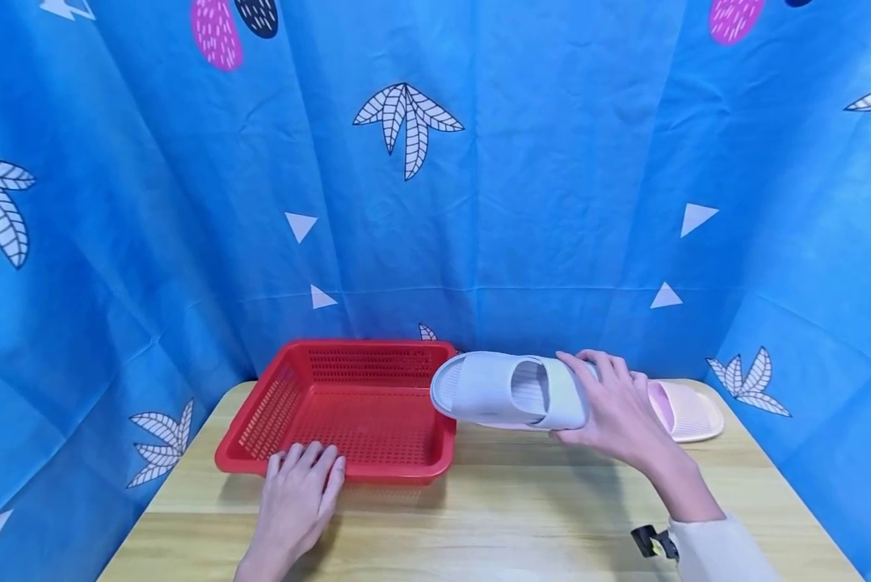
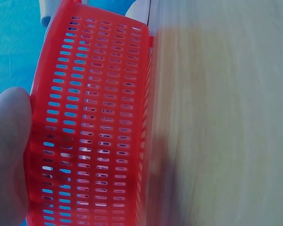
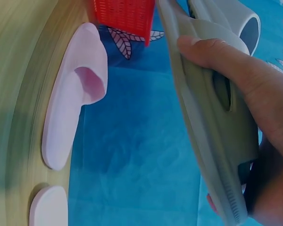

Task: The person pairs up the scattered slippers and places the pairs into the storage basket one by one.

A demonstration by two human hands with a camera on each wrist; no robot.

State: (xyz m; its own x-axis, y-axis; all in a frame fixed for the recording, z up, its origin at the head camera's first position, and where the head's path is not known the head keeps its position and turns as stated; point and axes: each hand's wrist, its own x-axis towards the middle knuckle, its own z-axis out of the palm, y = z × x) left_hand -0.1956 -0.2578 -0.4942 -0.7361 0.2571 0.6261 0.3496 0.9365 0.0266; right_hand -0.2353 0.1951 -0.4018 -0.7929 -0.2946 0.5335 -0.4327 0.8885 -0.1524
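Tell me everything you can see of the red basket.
The red basket looks like plastic: rectangular and open-topped, with a smooth rim, slotted walls and a perforated floor. It stands upright on the wooden table, its far side toward the blue curtain. The left hand holds its near rim, fingers over the edge, left of the middle. In the head view the grey slipper hides part of its right end; whether they touch cannot be told.

There are two grey slippers, two pink slippers and one basket.
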